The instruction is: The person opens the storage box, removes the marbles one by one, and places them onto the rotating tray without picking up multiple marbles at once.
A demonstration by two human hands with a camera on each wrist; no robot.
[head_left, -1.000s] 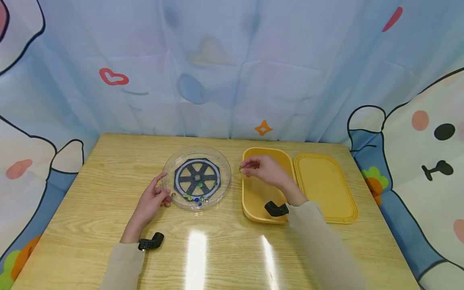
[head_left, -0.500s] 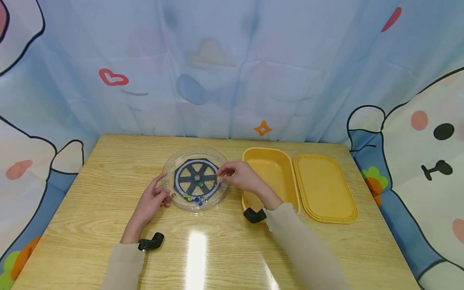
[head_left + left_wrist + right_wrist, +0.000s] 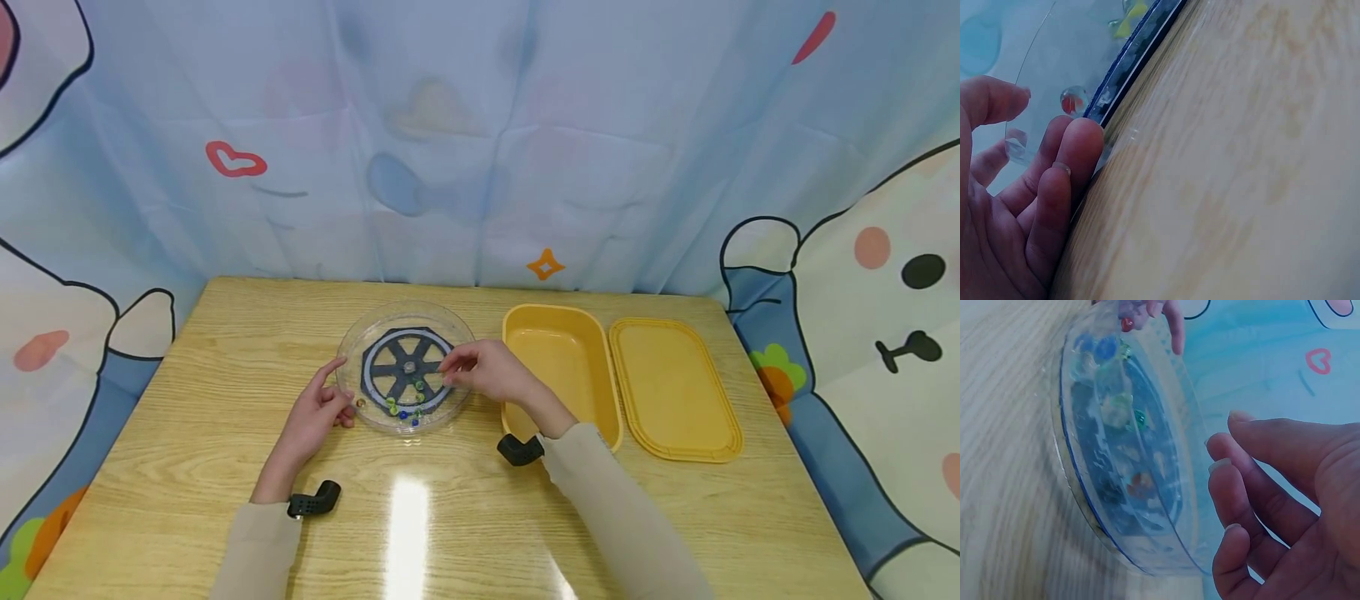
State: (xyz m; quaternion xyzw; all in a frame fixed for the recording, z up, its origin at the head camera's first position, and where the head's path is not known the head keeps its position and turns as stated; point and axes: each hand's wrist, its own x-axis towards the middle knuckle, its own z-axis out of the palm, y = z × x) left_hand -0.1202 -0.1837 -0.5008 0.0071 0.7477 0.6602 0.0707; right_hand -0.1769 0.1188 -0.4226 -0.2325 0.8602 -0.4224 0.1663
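A round clear plastic dish (image 3: 384,318) stands on the table, with a dark six-spoked wheel shape (image 3: 409,367) at its base. Several glass marbles (image 3: 403,414) lie inside it, blue, green and yellow; a red-orange marble (image 3: 1074,100) is near the left rim. My left hand (image 3: 311,417) holds the dish's left side, index fingertip at the rim and the lower fingers curled by the wall. Over the dish's right edge hovers my right hand (image 3: 487,371), its thumb and fingers slightly bent and apart. Nothing shows between them in the right wrist view.
A yellow rectangular tub (image 3: 558,350) stands right of the dish, partly behind the right forearm. Its flat yellow lid (image 3: 675,387) lies beside it. A printed cloth curtain (image 3: 480,167) hangs along the back edge of the wooden table (image 3: 465,517).
From above the tub, my right hand has moved left to the dish with a marble and let it go. Marbles in the dish have shifted. My left hand has stayed put.
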